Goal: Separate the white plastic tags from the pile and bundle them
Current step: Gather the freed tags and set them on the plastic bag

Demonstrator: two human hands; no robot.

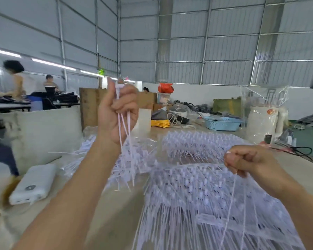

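Left hand: the left hand (118,112) was raised above the table, fingers curled tight round a small bunch of white tags (124,134); their heads stuck out above the fist and their thin tails hung down below the wrist.
Right hand: the right hand (249,162) was lower and to the right, closed in a fist, pinching a white thread (230,201) that trailed down toward the near edge; a bit of white showed at the fingertips.
Pile of tags: the pile (202,192) lay spread over the table (296,170) beneath and between both hands, rows of white heads with long tails fanning toward the near side; a further heap sat just beyond it.
Near left: a white power bank (33,184) lay flat on the table, well apart from the pile.
Far right: a light blue basket (222,123) stood on the table, with a yellow bundle (160,123) to its left and a white wrapped container (262,123) to its right.
Far left: two people (18,78) were at another workbench, blurred.
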